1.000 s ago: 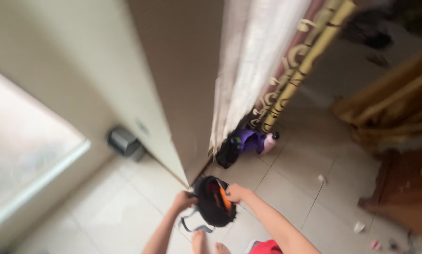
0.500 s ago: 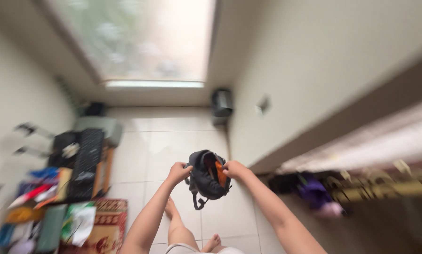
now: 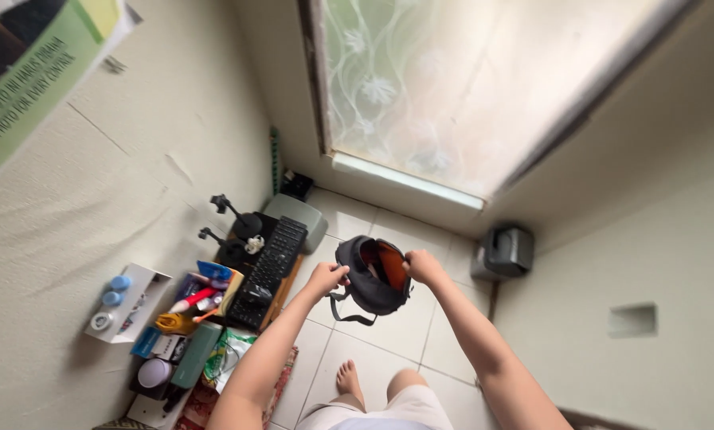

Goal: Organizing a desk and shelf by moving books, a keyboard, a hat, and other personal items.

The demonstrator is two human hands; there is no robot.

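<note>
I hold a small black bag [image 3: 371, 280] with an orange lining out in front of me at about waist height. My left hand [image 3: 326, 278] grips its left rim and my right hand [image 3: 422, 266] grips its right rim, so the mouth is held open. A black strap dangles below the bag. The bag's inside is too dark to see what it holds. My bare foot [image 3: 347, 379] stands on the pale floor tiles [image 3: 389, 334] under it.
A low table at the left carries a black keyboard [image 3: 269, 271], bottles, packets and a green tumbler [image 3: 196, 355]. A white box [image 3: 126, 302] sits by the wall. A grey bin [image 3: 506, 252] stands below a frosted window [image 3: 468, 87]. Small tripods [image 3: 231, 220] stand near the corner.
The view has swung left, from a curtain and doorway across to the window corner and the cluttered low table. Both hands have kept their hold on the bag throughout.
</note>
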